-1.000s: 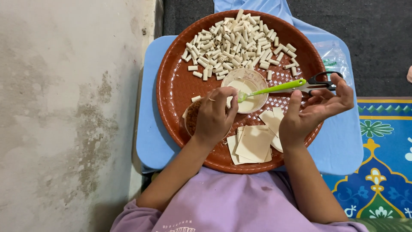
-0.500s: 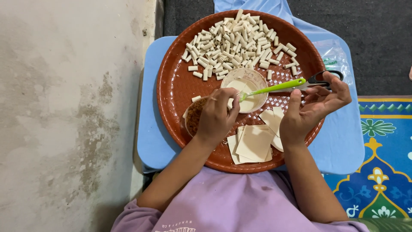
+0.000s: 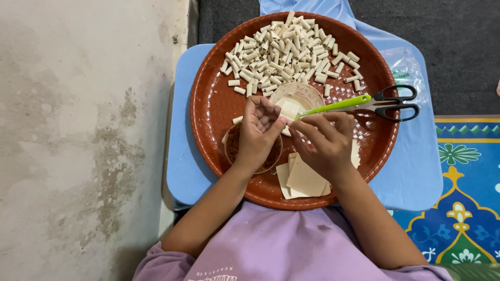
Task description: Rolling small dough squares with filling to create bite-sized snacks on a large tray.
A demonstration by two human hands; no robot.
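My left hand (image 3: 258, 136) and my right hand (image 3: 325, 145) meet over the middle of a round brown tray (image 3: 208, 99). Their fingertips pinch a small pale wrapper (image 3: 285, 130) between them. Under my left hand sits a small bowl of brown filling (image 3: 232, 148), mostly hidden. A stack of square pale wrappers (image 3: 304, 181) lies beneath my right hand. Just beyond the fingers, a small pale bowl (image 3: 302, 93) holds the tip of a green-handled tool (image 3: 338, 105). Several small rolled pieces (image 3: 286, 52) cover the far part of the tray.
Black-handled scissors (image 3: 398, 102) rest on the tray's right rim, under the green tool's end. The tray stands on a light blue stool (image 3: 179, 156). A clear plastic bag (image 3: 405, 67) lies at the far right. A stained concrete surface (image 3: 78, 130) is to the left, a patterned blue rug (image 3: 469, 161) to the right.
My right hand has moved left from beside the scissors and green tool to join my left hand at the tray's middle. The green tool now lies free across bowl and scissors.
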